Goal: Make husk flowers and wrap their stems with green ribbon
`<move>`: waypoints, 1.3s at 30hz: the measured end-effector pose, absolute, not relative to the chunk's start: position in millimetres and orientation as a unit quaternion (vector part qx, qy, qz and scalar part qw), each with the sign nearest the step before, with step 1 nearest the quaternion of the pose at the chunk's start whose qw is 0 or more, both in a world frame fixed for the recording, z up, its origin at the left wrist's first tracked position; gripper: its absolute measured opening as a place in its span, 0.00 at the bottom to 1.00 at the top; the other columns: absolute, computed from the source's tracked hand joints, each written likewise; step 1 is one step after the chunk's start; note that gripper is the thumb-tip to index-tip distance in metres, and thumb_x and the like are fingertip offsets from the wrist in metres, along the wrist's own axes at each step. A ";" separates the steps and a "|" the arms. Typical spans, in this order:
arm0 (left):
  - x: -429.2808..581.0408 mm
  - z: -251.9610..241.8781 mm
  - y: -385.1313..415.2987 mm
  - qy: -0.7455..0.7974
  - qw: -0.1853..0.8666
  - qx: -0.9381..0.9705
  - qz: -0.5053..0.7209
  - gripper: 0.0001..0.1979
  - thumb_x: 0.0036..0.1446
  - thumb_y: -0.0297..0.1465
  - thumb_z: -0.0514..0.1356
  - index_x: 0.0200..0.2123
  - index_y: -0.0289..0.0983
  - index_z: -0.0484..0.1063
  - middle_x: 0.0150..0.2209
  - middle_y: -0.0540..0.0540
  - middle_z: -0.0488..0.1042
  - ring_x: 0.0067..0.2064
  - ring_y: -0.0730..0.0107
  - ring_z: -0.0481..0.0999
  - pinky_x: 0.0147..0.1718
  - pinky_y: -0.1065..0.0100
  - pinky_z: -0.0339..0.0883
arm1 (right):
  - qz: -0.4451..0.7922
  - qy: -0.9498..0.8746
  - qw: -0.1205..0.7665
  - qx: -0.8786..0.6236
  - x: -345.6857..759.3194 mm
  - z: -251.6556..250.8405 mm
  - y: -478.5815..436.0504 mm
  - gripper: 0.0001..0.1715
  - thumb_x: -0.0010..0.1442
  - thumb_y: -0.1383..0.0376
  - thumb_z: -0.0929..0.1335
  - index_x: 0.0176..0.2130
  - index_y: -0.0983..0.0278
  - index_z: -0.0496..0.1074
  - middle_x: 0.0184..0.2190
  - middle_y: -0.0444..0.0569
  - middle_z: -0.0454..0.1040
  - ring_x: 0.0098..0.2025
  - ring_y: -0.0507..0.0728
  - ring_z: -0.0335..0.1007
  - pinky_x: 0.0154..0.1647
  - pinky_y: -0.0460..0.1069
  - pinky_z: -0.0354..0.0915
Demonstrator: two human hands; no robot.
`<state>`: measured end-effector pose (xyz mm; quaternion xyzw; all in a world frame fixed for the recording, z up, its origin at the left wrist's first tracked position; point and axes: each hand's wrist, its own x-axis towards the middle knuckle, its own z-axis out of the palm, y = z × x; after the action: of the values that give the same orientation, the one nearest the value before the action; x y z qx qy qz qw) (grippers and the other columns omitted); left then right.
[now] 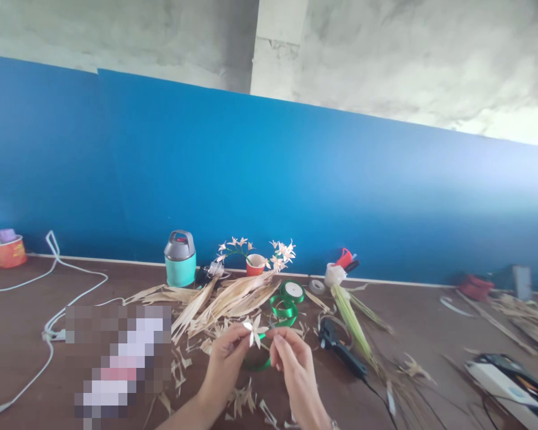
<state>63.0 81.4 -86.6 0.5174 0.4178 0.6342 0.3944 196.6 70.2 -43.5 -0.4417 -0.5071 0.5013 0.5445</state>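
A pale star-shaped husk flower [255, 330] is pinched between the thumb and fingers of my left hand [228, 353], low in the middle of the view. My right hand [292, 358] is closed just to its right, its fingertips on a narrow green ribbon [260, 365] that runs behind the flower and loops below. Exactly how the ribbon meets the flower's stem is hidden by the fingers. Beyond my hands stands the green ribbon spool [292, 291], with a loose curl unrolled from it. Dried husks [240, 298] lie behind my left hand.
A red cup [255, 265] with flower sprays stands by the blue partition [269, 179], a teal container [180, 266] left of it. A black glue gun [343, 349] and green stalks [356, 325] lie at right. White cable [49, 322] trails at left; husk scraps litter the brown table [197, 382].
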 end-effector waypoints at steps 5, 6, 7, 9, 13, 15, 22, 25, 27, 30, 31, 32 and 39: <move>63.0 -89.6 82.0 0.423 0.388 0.519 0.634 0.05 0.49 0.28 0.60 0.23 0.35 0.74 0.25 0.50 0.69 0.30 0.71 0.66 0.31 0.73 0.61 | 0.524 -0.502 0.528 -0.441 196.3 -44.7 72.2 0.19 0.48 0.51 0.68 0.25 0.66 0.68 0.13 0.39 0.60 0.17 0.48 0.50 0.20 0.44 0.47; 63.1 -90.0 82.2 0.423 0.387 0.520 0.634 0.05 0.49 0.28 0.60 0.23 0.35 0.74 0.26 0.49 0.69 0.30 0.71 0.67 0.32 0.72 0.61 | 0.535 -0.505 0.519 -0.435 195.8 -45.1 71.6 0.20 0.49 0.51 0.68 0.25 0.66 0.68 0.13 0.39 0.60 0.17 0.47 0.50 0.20 0.44 0.47; 63.3 -90.4 82.5 0.421 0.386 0.521 0.635 0.05 0.49 0.28 0.60 0.23 0.35 0.74 0.27 0.49 0.70 0.30 0.71 0.67 0.32 0.72 0.61 | 0.547 -0.510 0.507 -0.428 195.1 -45.5 71.0 0.20 0.49 0.50 0.68 0.25 0.66 0.67 0.13 0.39 0.61 0.17 0.47 0.50 0.20 0.44 0.47; 63.6 -91.3 83.2 0.410 0.387 0.523 0.639 0.05 0.49 0.28 0.60 0.24 0.36 0.75 0.27 0.48 0.71 0.31 0.70 0.68 0.33 0.72 0.62 | 0.567 -0.520 0.485 -0.415 193.6 -46.8 70.0 0.22 0.51 0.50 0.67 0.24 0.66 0.67 0.12 0.40 0.61 0.17 0.47 0.49 0.20 0.44 0.46; 64.3 -95.1 85.0 0.394 0.393 0.520 0.648 0.05 0.48 0.29 0.61 0.24 0.36 0.75 0.28 0.48 0.72 0.32 0.68 0.69 0.33 0.71 0.64 | 0.583 -0.520 0.468 -0.413 191.2 -48.7 69.8 0.23 0.52 0.48 0.66 0.24 0.66 0.66 0.13 0.40 0.63 0.16 0.46 0.48 0.19 0.44 0.43; 64.4 -97.6 85.5 0.388 0.395 0.519 0.651 0.05 0.48 0.30 0.61 0.24 0.36 0.75 0.29 0.47 0.72 0.33 0.67 0.70 0.33 0.70 0.65 | 0.587 -0.518 0.464 -0.414 190.5 -47.7 69.5 0.24 0.51 0.48 0.67 0.24 0.66 0.65 0.13 0.41 0.62 0.16 0.46 0.48 0.19 0.44 0.42; 64.9 -96.9 82.2 0.383 0.403 0.520 0.648 0.04 0.49 0.30 0.61 0.26 0.37 0.76 0.30 0.47 0.73 0.34 0.67 0.71 0.35 0.71 0.66 | 0.615 -0.496 0.465 -0.399 190.2 -40.1 65.8 0.23 0.49 0.50 0.69 0.20 0.65 0.62 0.12 0.39 0.59 0.17 0.45 0.45 0.20 0.44 0.42; 65.3 -93.8 81.6 0.381 0.403 0.519 0.651 0.04 0.49 0.30 0.61 0.26 0.37 0.76 0.30 0.47 0.73 0.34 0.68 0.71 0.35 0.71 0.66 | 0.620 -0.494 0.463 -0.396 190.7 -40.4 66.0 0.23 0.49 0.51 0.69 0.20 0.65 0.61 0.13 0.39 0.59 0.17 0.46 0.46 0.20 0.44 0.42; 65.0 -92.9 81.9 0.384 0.400 0.520 0.650 0.03 0.49 0.29 0.61 0.26 0.38 0.76 0.30 0.48 0.73 0.34 0.68 0.71 0.35 0.71 0.66 | 0.621 -0.489 0.462 -0.402 191.0 -41.3 66.5 0.22 0.49 0.51 0.69 0.20 0.65 0.60 0.13 0.39 0.59 0.17 0.46 0.46 0.20 0.44 0.42; 64.3 -93.1 82.2 0.388 0.393 0.531 0.642 0.04 0.49 0.29 0.61 0.26 0.38 0.76 0.30 0.48 0.73 0.34 0.68 0.71 0.35 0.71 0.65 | 0.615 -0.482 0.466 -0.415 190.9 -41.4 66.7 0.22 0.48 0.52 0.70 0.20 0.64 0.60 0.14 0.39 0.58 0.18 0.46 0.45 0.20 0.44 0.43; 64.1 -93.3 82.2 0.389 0.390 0.536 0.640 0.04 0.50 0.29 0.60 0.26 0.38 0.76 0.30 0.48 0.73 0.34 0.68 0.71 0.35 0.71 0.65 | 0.612 -0.481 0.468 -0.418 190.5 -40.9 66.6 0.22 0.48 0.52 0.70 0.20 0.64 0.59 0.14 0.38 0.58 0.18 0.46 0.45 0.20 0.44 0.43; 63.9 -93.4 82.1 0.391 0.387 0.539 0.638 0.04 0.50 0.29 0.60 0.26 0.37 0.75 0.30 0.48 0.73 0.34 0.68 0.71 0.35 0.71 0.65 | 0.610 -0.479 0.470 -0.421 190.1 -40.1 66.3 0.23 0.48 0.52 0.70 0.20 0.64 0.59 0.14 0.38 0.58 0.18 0.46 0.45 0.20 0.44 0.43; 65.0 -92.2 81.0 0.405 0.379 0.544 0.629 0.05 0.50 0.30 0.60 0.25 0.36 0.75 0.28 0.48 0.73 0.33 0.68 0.70 0.34 0.71 0.65 | 0.599 -0.464 0.486 -0.435 187.9 -33.9 63.9 0.24 0.45 0.50 0.71 0.19 0.65 0.62 0.13 0.38 0.57 0.17 0.46 0.46 0.20 0.44 0.43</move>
<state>65.0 81.0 -92.2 0.5445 0.4051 0.6292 0.3790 187.9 63.9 -33.9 -0.4349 -0.4641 0.5991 0.4863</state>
